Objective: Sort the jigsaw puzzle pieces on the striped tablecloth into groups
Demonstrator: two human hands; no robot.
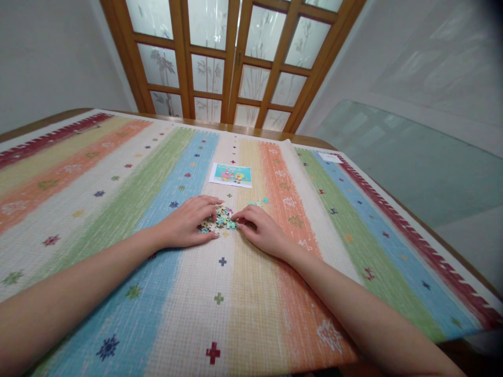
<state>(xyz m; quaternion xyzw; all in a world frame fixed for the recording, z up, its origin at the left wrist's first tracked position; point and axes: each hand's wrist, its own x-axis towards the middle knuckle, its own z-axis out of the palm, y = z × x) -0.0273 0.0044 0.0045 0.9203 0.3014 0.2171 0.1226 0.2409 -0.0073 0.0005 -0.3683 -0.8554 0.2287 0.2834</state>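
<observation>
A small heap of jigsaw puzzle pieces [222, 219], mostly pale, turquoise and green, lies on the striped tablecloth between my hands. My left hand [192, 222] curves round the heap's left side, fingers apart and fingertips touching its edge. At the right edge of the heap, my right hand [257, 226] has thumb and forefinger pinched close on a turquoise jigsaw piece, mostly hidden by the fingertips. Just beyond the right hand, a few turquoise jigsaw pieces [259, 202] lie apart from the heap. Farther back rests a picture card [231, 175] with a pink and a yellow cartoon figure.
The striped tablecloth [188, 314] covers the wide table, whose wooden far edge [236, 127] shows. A white label [330, 157] lies at the back right. Wood-framed glass doors [231, 63] stand behind, and a pale glass panel [393, 141] leans at right.
</observation>
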